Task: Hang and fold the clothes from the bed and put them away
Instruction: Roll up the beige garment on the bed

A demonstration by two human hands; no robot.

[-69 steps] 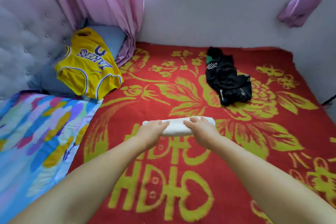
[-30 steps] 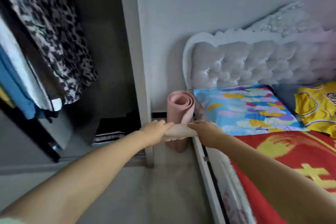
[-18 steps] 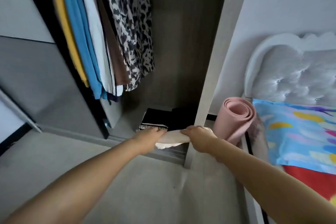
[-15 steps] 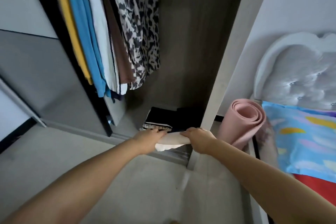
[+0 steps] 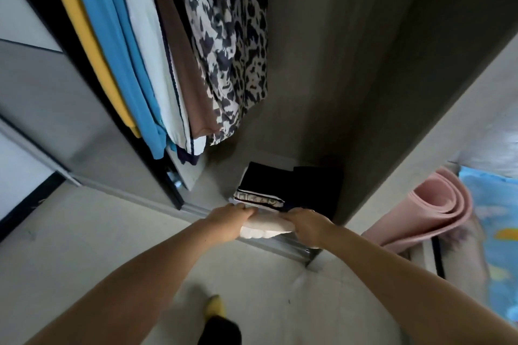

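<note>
I hold a folded white garment (image 5: 265, 227) between both hands at the open wardrobe's bottom edge. My left hand (image 5: 227, 221) grips its left end and my right hand (image 5: 307, 225) grips its right end. Just beyond it, on the wardrobe floor (image 5: 215, 185), lies a stack of folded dark clothes (image 5: 269, 186) with a striped patterned band along its front. Several garments hang above on the left: yellow, blue, white, brown and a leopard-print one (image 5: 229, 45).
The wardrobe's sliding-door track (image 5: 291, 246) runs under my hands, with a grey door panel (image 5: 56, 109) to the left. A rolled pink mat (image 5: 429, 213) leans by the bed, whose colourful pillow (image 5: 493, 221) shows at right. My foot (image 5: 214, 308) is on the pale floor.
I lifted the folded white garment off the bed, turned left and carried it to the wardrobe. In the last half second my hands moved closer to the dark stack.
</note>
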